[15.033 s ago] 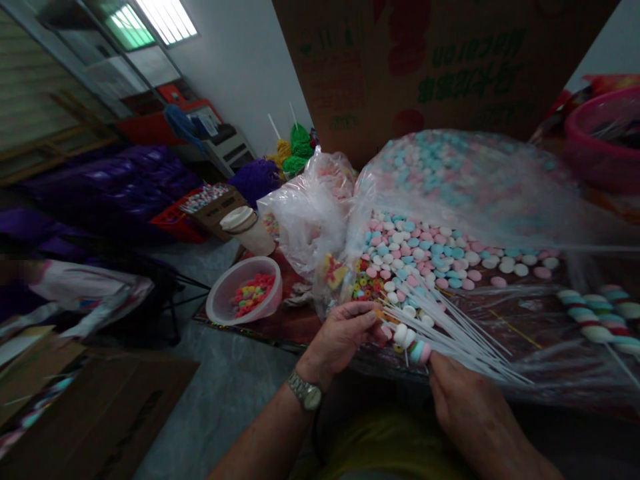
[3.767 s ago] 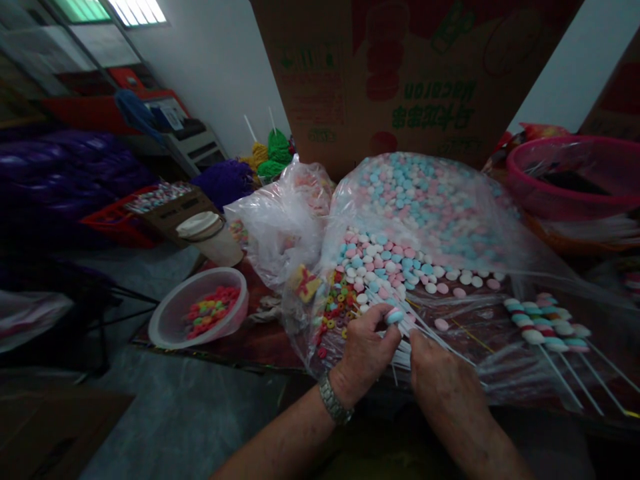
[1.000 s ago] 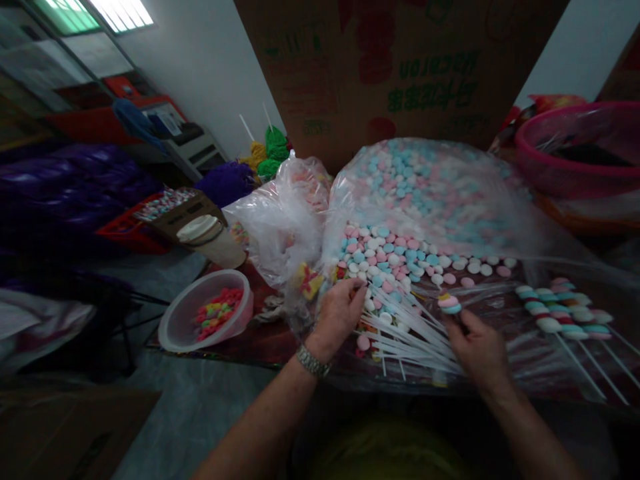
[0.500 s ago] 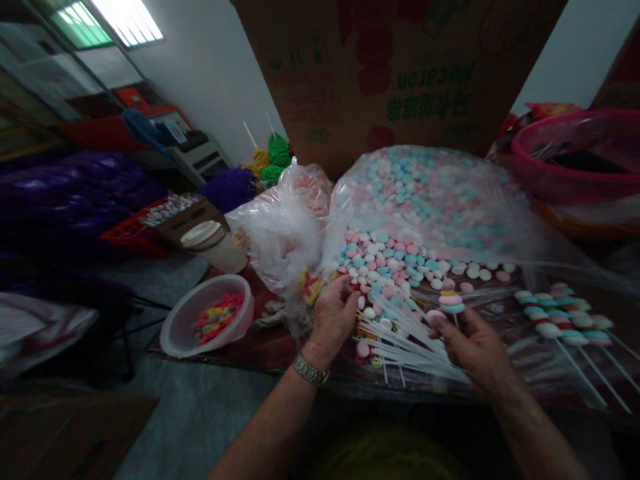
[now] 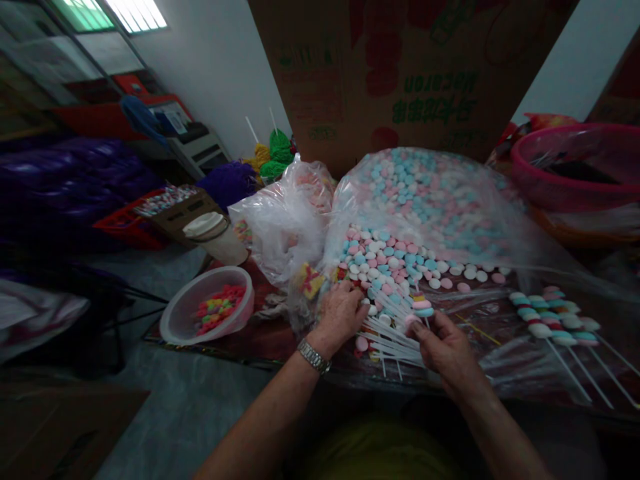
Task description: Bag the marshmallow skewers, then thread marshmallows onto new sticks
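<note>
My right hand (image 5: 447,343) pinches a marshmallow skewer (image 5: 423,308), its yellow, pink and blue pieces threaded near the top of a stick. A loose pale pink marshmallow (image 5: 413,321) sits at the same fingertips. My left hand (image 5: 343,313), with a metal watch at the wrist, reaches over the left edge of the marshmallow pile (image 5: 383,257). Its thumb stands apart from the bent fingers, whose tips are partly hidden; nothing shows in them. Between the hands lies a bundle of white sticks (image 5: 395,340). Several finished skewers (image 5: 555,317) rest at the right.
A large clear bag of marshmallows (image 5: 425,180) stands behind the pile, before a cardboard box (image 5: 340,87). At the left are a bowl of colourful candies (image 5: 173,313), a lidded tub (image 5: 220,243) and a plastic bag (image 5: 285,227). A pink basket (image 5: 575,183) stands far right.
My right hand has moved left with the skewer, closer to my left hand. My left hand has turned more palm-down over the pile's edge. The view has shifted slightly.
</note>
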`<state>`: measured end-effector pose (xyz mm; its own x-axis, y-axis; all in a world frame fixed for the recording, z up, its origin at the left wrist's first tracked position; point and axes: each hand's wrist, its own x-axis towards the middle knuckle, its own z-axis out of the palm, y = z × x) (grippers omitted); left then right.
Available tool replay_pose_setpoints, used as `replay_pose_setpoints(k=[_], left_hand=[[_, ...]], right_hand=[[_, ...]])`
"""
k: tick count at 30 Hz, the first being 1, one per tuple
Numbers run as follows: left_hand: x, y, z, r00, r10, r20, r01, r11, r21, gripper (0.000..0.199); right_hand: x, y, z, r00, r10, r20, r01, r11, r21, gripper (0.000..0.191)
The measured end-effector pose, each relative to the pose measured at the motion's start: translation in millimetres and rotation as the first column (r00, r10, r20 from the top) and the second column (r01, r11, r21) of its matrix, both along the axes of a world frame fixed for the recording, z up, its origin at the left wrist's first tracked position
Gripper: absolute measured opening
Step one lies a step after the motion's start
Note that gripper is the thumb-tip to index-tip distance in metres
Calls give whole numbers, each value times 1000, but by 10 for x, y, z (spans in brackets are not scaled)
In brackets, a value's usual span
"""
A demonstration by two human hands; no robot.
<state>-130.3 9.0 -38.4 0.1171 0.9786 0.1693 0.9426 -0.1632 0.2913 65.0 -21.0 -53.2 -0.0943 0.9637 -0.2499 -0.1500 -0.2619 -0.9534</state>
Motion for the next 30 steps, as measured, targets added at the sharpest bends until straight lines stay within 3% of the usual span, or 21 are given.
replay_pose_setpoints(k=[3,6,8,10,11,13,15,18,20,21,22,24,26,27,28,30], left_hand=[[-76,43,-8,942,64,330,-67,998,-1,12],[-81,49,1,740,177,649,-104,983,-150,16],[-11,26,2,614,214,760,-32,969,-247,19],[90,-7,-7,578,204,790,-9,970,-244,16],[138,-26,-16,615,180,768,-35,979,-201,14],[209,-66,-41,767,107,632,-86,994,-65,13],[240,-102,-72,885,40,463,-47,999,4,14],[233,-132,-106,942,-21,335,33,999,-31,11],[208,-126,-90,910,19,415,7,998,-62,8],[193,-120,-64,849,67,524,-15,995,-103,8],[180,-114,-29,741,127,660,-12,984,-176,10],[172,-113,58,385,290,876,115,927,-357,16],[216,-138,134,16,473,881,323,831,-453,23],[261,-158,158,-107,547,830,401,788,-468,25],[318,-181,170,-186,604,775,446,755,-481,26],[452,-228,169,-246,667,703,472,716,-514,22]], right_hand=[[10,-17,56,995,-13,-98,7,998,-60,38],[-7,-23,87,989,-24,-146,16,998,-55,35],[-58,-5,80,987,-10,-158,3,999,-41,35],[-124,38,42,989,-6,-148,2,1000,-26,36],[-151,67,12,991,-15,-136,13,1000,-18,36],[-174,124,-63,993,-55,-109,55,998,-8,37],[-152,163,-137,992,-87,-94,86,996,-16,38],[-85,168,-196,992,-78,-96,75,997,-34,39],[-54,145,-186,992,-63,-108,59,998,-38,39],[-45,129,-167,992,-58,-115,54,998,-38,39],[-41,112,-142,991,-55,-122,50,998,-39,38],[-47,74,-80,989,-42,-144,39,999,-26,37],[-67,33,-15,987,-9,-158,13,1000,21,33],[-81,12,14,988,14,-154,-5,998,57,32],[-96,-7,41,990,35,-140,-21,995,99,31],[-122,-41,88,995,49,-88,-34,986,161,31]])
